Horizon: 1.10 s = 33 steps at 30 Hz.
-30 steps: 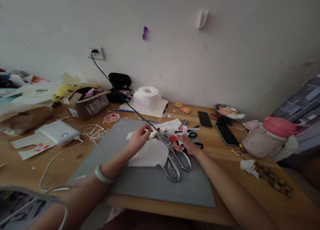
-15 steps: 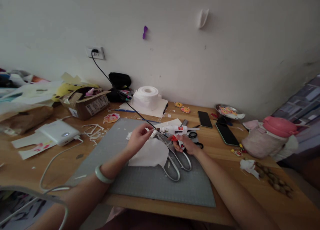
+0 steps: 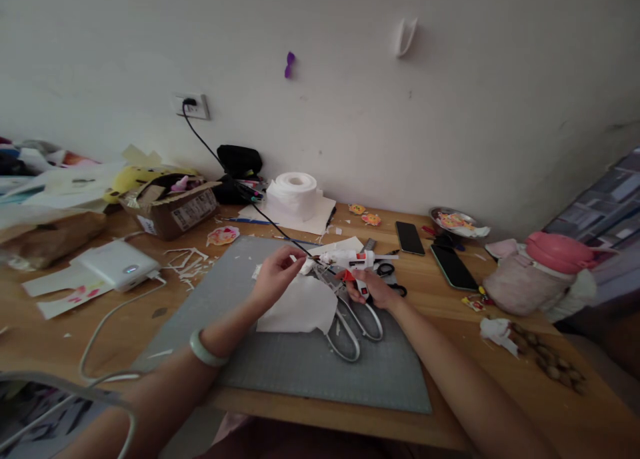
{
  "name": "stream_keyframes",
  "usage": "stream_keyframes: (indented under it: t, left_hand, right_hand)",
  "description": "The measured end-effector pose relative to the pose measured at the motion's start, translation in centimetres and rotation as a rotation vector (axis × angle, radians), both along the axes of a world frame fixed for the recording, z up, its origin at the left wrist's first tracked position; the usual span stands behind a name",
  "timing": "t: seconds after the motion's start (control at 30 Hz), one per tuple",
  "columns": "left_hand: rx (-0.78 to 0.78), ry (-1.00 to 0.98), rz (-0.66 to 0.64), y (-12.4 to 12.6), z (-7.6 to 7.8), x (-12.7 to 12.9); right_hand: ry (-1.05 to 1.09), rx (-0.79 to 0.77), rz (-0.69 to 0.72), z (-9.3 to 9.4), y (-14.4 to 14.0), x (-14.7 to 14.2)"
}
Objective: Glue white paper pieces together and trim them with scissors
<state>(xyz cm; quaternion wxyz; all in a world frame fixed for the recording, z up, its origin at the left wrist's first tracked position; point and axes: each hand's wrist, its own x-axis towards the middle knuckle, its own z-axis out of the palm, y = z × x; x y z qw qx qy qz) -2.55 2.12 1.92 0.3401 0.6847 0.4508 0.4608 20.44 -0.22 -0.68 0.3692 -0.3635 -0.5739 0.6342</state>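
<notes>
My right hand (image 3: 373, 290) grips a white hot glue gun (image 3: 353, 260) with a red trigger, fingers wrapped round its handle. Its nozzle points left, close to the fingertips of my left hand (image 3: 281, 271). Those fingers are pinched on a small white piece (image 3: 307, 266) whose kind I cannot make out. Below lies a white sheet of paper (image 3: 297, 307) on the grey cutting mat (image 3: 345, 379). Scissors with large silver handles (image 3: 349, 341) rest on the mat beneath the glue gun, their blades partly hidden.
A tissue roll (image 3: 295, 196) stands at the back, with a black cable (image 3: 205, 142) running from the wall socket. To the left are a cardboard box (image 3: 173, 209) and a white power bank (image 3: 120, 264). Two phones (image 3: 410, 238), a metal bowl (image 3: 453, 220) and a pink-lidded bottle (image 3: 530, 272) are on the right.
</notes>
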Motion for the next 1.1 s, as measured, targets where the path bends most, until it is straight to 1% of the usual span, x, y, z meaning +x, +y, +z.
stream_keyframes:
  t: [0.07,0.27,0.47,0.6,0.8,1.1]
  left_hand:
    - [0.017,0.02,-0.007,-0.08,0.1,0.01]
    - [0.027,0.006,0.038,0.01,0.05,-0.02]
    - [0.075,0.043,-0.007,0.11,-0.11,0.0]
    - [0.067,0.024,0.025,0.13,-0.09,0.04]
    - [0.092,0.036,0.0,0.03,-0.15,0.04]
    - [0.06,0.038,0.017,0.16,-0.35,0.06]
  right_hand:
    - [-0.002,0.0,-0.004,0.06,-0.02,-0.01]
    - [-0.006,-0.012,0.0,0.07,-0.02,0.07]
    - [-0.004,-0.028,-0.005,0.09,-0.04,0.02]
    - [-0.008,-0.03,-0.006,0.03,-0.01,-0.01]
    - [0.003,-0.011,0.012,-0.02,0.01,0.09]
    - [-0.005,-0.014,-0.004,-0.09,0.04,0.02]
